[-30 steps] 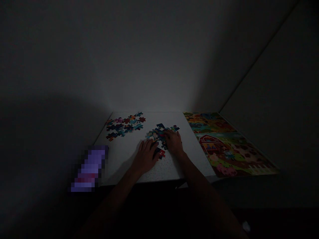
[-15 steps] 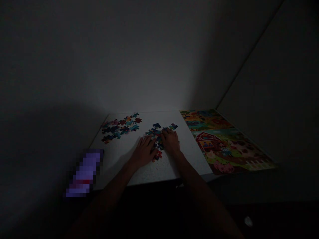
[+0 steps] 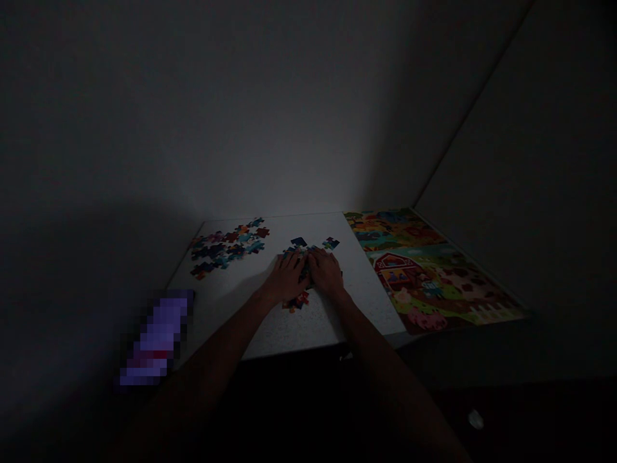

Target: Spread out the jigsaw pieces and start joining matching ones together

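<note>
While the left hand (image 3: 288, 278) and right hand (image 3: 326, 272) press flat, puzzle pieces (image 3: 299, 243) lie beneath.

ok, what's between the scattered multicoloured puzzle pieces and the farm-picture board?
Head view: left hand and right hand resting on a small multicoloured piece cluster, white table around.

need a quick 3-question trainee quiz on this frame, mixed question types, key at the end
1. True or false: the left hand and right hand both lie on the middle cluster of puzzle pieces on the table.
2. Where is the farm picture? A) left of the hands B) right of the hands C) under the hands
3. Fill in: the separate loose pile of pieces lies to the hands' ____.
Key: 1 true; 2 B; 3 left.
</note>
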`<action>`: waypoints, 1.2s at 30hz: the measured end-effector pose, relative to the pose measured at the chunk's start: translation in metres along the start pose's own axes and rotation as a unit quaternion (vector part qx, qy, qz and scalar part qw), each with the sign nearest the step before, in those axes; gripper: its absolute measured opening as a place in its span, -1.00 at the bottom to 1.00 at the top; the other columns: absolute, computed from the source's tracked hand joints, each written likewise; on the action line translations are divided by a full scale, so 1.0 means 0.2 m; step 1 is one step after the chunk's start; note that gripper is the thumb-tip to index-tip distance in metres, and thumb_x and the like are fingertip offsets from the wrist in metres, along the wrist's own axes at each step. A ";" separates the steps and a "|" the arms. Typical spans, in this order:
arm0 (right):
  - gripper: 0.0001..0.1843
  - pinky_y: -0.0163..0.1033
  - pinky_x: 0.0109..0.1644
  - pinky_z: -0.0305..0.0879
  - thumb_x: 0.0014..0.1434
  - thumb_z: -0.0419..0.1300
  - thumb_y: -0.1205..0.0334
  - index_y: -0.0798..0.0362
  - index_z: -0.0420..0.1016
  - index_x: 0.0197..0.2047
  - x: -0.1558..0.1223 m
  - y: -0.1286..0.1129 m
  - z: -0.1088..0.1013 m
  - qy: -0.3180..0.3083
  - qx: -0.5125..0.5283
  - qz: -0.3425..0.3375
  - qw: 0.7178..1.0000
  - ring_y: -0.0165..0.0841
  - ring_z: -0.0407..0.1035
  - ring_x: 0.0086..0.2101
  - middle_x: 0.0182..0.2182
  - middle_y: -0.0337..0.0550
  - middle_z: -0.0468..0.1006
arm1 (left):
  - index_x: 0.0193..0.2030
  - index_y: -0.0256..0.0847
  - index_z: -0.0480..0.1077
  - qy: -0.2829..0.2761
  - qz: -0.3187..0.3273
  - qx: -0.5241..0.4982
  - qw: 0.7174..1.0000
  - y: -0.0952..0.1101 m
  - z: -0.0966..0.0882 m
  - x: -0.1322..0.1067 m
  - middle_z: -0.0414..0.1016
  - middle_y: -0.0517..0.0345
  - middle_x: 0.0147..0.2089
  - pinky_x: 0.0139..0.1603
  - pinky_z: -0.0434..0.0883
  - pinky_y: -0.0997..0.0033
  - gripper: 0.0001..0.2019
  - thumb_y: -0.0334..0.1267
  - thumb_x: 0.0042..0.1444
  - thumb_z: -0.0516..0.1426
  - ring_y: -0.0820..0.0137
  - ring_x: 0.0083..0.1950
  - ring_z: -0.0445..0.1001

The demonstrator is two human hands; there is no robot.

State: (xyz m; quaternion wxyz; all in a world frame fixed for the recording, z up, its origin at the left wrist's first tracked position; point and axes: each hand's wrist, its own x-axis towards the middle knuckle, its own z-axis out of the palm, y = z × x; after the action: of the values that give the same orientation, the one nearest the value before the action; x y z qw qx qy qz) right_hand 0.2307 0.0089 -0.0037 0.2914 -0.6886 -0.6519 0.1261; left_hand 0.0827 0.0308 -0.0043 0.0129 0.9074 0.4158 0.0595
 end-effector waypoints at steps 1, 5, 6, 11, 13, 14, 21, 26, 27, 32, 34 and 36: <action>-0.55 -0.02 0.40 -0.12 0.44 -0.16 0.15 0.01 0.41 0.21 0.00 0.00 0.00 0.004 0.001 0.000 1.000 -0.28 0.15 0.29 0.26 -0.09 0.38 | 0.41 -0.33 0.06 0.000 0.001 0.000 1.000 0.00 0.00 0.01 0.00 -0.27 0.47 0.43 -0.03 -0.14 -0.38 -0.08 0.29 -0.04 0.00 0.48 -0.02; -0.53 -0.07 0.38 -0.09 0.45 -0.19 0.15 0.04 0.41 0.20 0.01 0.01 0.01 0.011 0.002 -0.007 1.000 -0.29 0.17 0.27 0.23 -0.08 0.41 | 0.39 -0.37 0.09 -0.001 0.010 -0.001 1.000 0.02 0.00 0.06 0.01 -0.27 0.47 0.44 -0.04 -0.10 -0.39 -0.11 0.26 -0.02 0.04 0.49 -0.03; -0.53 -0.09 0.37 -0.08 0.45 -0.20 0.16 0.05 0.40 0.21 0.01 0.01 0.01 0.012 0.003 -0.007 1.000 -0.29 0.19 0.26 0.23 -0.07 0.42 | 0.38 -0.38 0.10 -0.002 0.013 -0.001 1.000 0.02 -0.01 0.07 0.02 -0.27 0.47 0.45 -0.05 -0.08 -0.39 -0.13 0.26 -0.02 0.05 0.49 -0.03; -0.54 -0.17 0.30 0.04 0.45 -0.19 0.19 0.09 0.38 0.21 0.01 0.00 -0.01 0.011 0.001 -0.010 1.000 -0.29 0.30 0.17 0.19 -0.05 0.45 | 0.39 -0.36 0.11 -0.011 0.015 -0.003 1.000 0.03 -0.02 0.13 0.04 -0.22 0.47 0.45 -0.05 -0.07 -0.41 -0.19 0.24 -0.03 0.08 0.48 0.00; -0.55 -0.18 0.28 0.08 0.45 -0.18 0.20 0.12 0.37 0.22 0.01 -0.01 -0.02 0.013 -0.001 -0.011 1.000 -0.27 0.31 0.15 0.18 -0.02 0.45 | 0.39 -0.35 0.12 -0.016 0.016 -0.004 1.000 0.02 -0.02 0.14 0.04 -0.21 0.47 0.45 -0.04 -0.07 -0.42 -0.21 0.23 -0.03 0.08 0.48 0.00; -0.55 -0.18 0.27 0.10 0.44 -0.18 0.20 0.14 0.36 0.22 0.01 -0.01 -0.02 0.015 -0.002 -0.010 1.000 -0.26 0.31 0.15 0.18 0.00 0.45 | 0.39 -0.34 0.12 -0.019 0.016 -0.005 1.000 0.02 -0.02 0.15 0.03 -0.20 0.47 0.45 -0.04 -0.06 -0.42 -0.22 0.23 -0.03 0.08 0.48 0.00; -0.55 -0.18 0.27 0.12 0.41 -0.15 0.26 0.16 0.38 0.21 0.01 0.00 -0.02 0.021 -0.011 -0.023 0.999 -0.25 0.31 0.13 0.17 0.03 0.45 | 0.40 -0.31 0.12 -0.032 0.010 -0.014 0.999 -0.02 -0.01 0.21 0.01 -0.18 0.48 0.45 -0.05 -0.11 -0.42 -0.21 0.25 -0.03 0.07 0.49 -0.01; -0.54 -0.18 0.29 0.10 0.38 -0.12 0.29 0.18 0.37 0.24 0.01 0.00 -0.01 0.026 -0.035 -0.008 0.999 -0.23 0.30 0.16 0.16 0.07 0.46 | 0.42 -0.19 0.08 -0.033 0.010 -0.027 0.999 -0.08 0.00 0.24 0.00 -0.07 0.49 0.44 -0.04 -0.12 -0.42 -0.17 0.27 -0.03 0.10 0.49 -0.01; -0.54 -0.17 0.30 0.08 0.38 -0.12 0.29 0.18 0.39 0.23 0.01 0.00 0.00 0.027 -0.041 -0.008 0.999 -0.23 0.29 0.17 0.17 0.07 0.46 | 0.42 -0.15 0.08 -0.033 0.010 -0.030 0.999 -0.10 0.00 0.24 0.00 -0.04 0.49 0.44 -0.04 -0.13 -0.43 -0.15 0.28 -0.04 0.11 0.49 -0.01; -0.56 -0.14 0.33 0.04 0.38 -0.11 0.29 0.19 0.46 0.16 0.01 0.00 0.00 0.025 -0.060 -0.013 0.998 -0.21 0.28 0.19 0.16 0.11 0.46 | 0.41 -0.03 0.09 -0.022 -0.003 -0.043 0.999 -0.15 -0.01 0.23 0.03 0.01 0.49 0.43 -0.02 -0.15 -0.46 -0.05 0.32 -0.05 0.13 0.48 0.02; -0.56 -0.14 0.33 0.04 0.39 -0.12 0.29 0.18 0.46 0.15 0.01 0.01 0.01 0.029 -0.066 -0.015 0.997 -0.21 0.27 0.19 0.17 0.11 0.45 | 0.41 -0.03 0.10 -0.016 -0.010 -0.046 0.999 -0.17 -0.01 0.21 0.03 -0.02 0.49 0.42 -0.01 -0.14 -0.47 -0.01 0.34 -0.06 0.13 0.48 0.02; -0.55 -0.12 0.33 0.04 0.39 -0.12 0.28 0.19 0.44 0.18 0.01 0.01 0.01 0.033 -0.071 -0.013 0.997 -0.21 0.25 0.21 0.18 0.12 0.43 | 0.41 -0.05 0.10 -0.010 -0.014 -0.047 0.999 -0.18 -0.01 0.20 0.03 -0.06 0.48 0.42 -0.01 -0.14 -0.46 0.02 0.35 -0.07 0.13 0.48 0.01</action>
State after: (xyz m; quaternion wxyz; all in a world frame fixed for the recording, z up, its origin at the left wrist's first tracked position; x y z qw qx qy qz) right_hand 0.2316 0.0114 -0.0067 0.2649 -0.7026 -0.6583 0.0524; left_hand 0.0801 0.0844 -0.0011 0.0607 0.9004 0.4251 0.0696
